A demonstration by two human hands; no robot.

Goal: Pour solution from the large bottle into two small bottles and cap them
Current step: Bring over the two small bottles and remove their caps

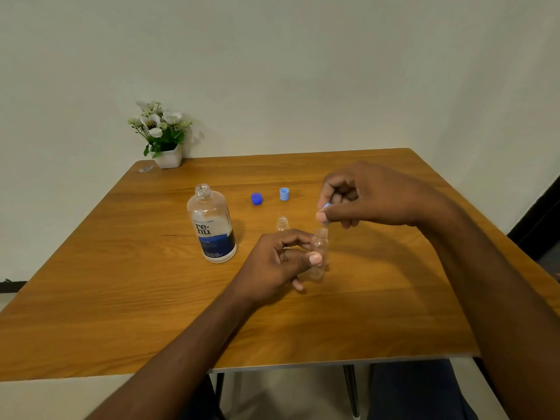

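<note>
The large clear bottle [213, 227] with a blue label stands uncapped on the wooden table [121, 283]. My left hand [280, 262] grips a small clear bottle [319, 253], upright and uncapped. Just above its mouth my right hand [372, 195] pinches a light blue cap [326, 206]. A second small clear bottle [282, 223] stands open behind my left hand. A dark blue cap [256, 198] and a light blue cap [284, 194] lie farther back on the table.
A white pot of artificial flowers [162, 136] sits at the table's far left corner, next to a small clear wrapper [146, 169]. A plain wall stands behind. The table's front edge lies near my forearms.
</note>
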